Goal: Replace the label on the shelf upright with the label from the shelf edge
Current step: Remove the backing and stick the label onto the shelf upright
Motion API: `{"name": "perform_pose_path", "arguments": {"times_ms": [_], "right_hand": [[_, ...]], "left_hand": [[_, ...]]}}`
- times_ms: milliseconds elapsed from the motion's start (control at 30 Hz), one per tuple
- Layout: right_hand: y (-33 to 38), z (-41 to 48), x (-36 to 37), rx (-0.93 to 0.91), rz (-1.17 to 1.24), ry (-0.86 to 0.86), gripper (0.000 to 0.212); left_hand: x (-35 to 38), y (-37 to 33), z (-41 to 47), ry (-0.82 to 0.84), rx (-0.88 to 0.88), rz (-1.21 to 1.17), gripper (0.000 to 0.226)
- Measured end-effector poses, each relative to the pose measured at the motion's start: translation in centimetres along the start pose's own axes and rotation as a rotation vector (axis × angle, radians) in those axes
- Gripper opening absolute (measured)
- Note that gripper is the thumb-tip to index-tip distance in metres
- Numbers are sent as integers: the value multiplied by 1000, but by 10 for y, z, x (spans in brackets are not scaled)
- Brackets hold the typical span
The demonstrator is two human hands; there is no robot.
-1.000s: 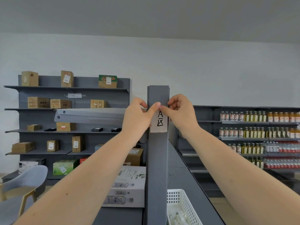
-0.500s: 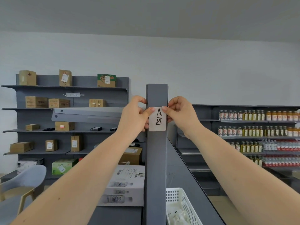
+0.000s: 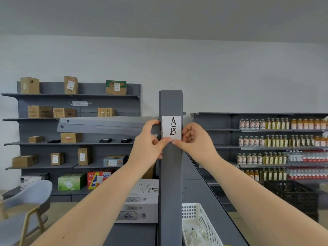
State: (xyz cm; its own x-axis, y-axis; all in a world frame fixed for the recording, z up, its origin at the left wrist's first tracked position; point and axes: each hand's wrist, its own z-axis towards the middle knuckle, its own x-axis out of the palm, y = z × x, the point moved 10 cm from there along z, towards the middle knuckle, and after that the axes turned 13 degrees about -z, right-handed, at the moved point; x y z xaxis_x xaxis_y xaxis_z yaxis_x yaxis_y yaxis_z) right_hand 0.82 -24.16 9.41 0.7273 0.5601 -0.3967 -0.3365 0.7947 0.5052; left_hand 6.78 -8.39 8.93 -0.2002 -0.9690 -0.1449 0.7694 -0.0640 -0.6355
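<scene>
Grey shelving lines a pale back wall, with a grey chair (image 3: 26,201) at the near left and cardboard boxes (image 3: 40,111) spread over the far left shelves. A white carton (image 3: 136,205) lies lower down, just left of centre.

Next comes the left hand (image 3: 148,145), curled against the left side of the shelf upright (image 3: 170,174), its thumb tip pressing on the lower edge of the label (image 3: 171,127). That white label, hand-marked with an "A" and a second character, lies flat on the front face of the upright, near its top, and looks square to it. The right hand (image 3: 194,141) mirrors the left from the other side, fingers bent inward, a fingertip on the same lower edge; both hands are pressing rather than gripping anything. A white basket (image 3: 200,219) sits near the foot of the upright on its right, and rows of bottles (image 3: 266,124) fill the far right shelves, above a dark crate (image 3: 292,196).

By the look of it, the step in hand is fixing the new label in place, with the bottom edge being smoothed down. The next move calls for firm, even pressure along that edge and the corners, then letting go without dragging the paper askew. Whether it is fully stuck cannot be told.
</scene>
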Motion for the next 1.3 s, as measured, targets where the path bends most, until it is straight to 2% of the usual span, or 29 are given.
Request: {"name": "perform_pose_path", "arguments": {"times_ms": [200, 300, 500, 667, 867, 933, 1067, 1167, 1300], "right_hand": [[-5, 5, -1, 54, 75, 14, 35], [-3, 6, 1, 50, 47, -9, 42], [-4, 7, 3, 27, 34, -6, 38], [-5, 10, 6, 44, 77, 53, 28], [-8, 8, 7, 82, 170, 168, 10], [-8, 8, 6, 91, 168, 164, 14], [-2, 10, 1, 123, 91, 43, 36], [-1, 10, 0, 129, 103, -8, 34], [-7, 6, 3, 83, 110, 30, 30]], "left_hand": [[1, -3, 1, 10, -48, -68, 44], [1, -2, 2, -17, -48, -85, 40], [2, 0, 4, -12, -60, -130, 33], [6, -4, 4, 49, -55, -88, 30], [8, 3, 4, 146, -102, -67, 38], [9, 2, 3, 149, -97, -30, 38], [6, -6, 5, 33, -58, 41, 31], [4, -7, 8, -14, -29, 113, 36], [5, -1, 4, 1, -6, 98, 48]]}}
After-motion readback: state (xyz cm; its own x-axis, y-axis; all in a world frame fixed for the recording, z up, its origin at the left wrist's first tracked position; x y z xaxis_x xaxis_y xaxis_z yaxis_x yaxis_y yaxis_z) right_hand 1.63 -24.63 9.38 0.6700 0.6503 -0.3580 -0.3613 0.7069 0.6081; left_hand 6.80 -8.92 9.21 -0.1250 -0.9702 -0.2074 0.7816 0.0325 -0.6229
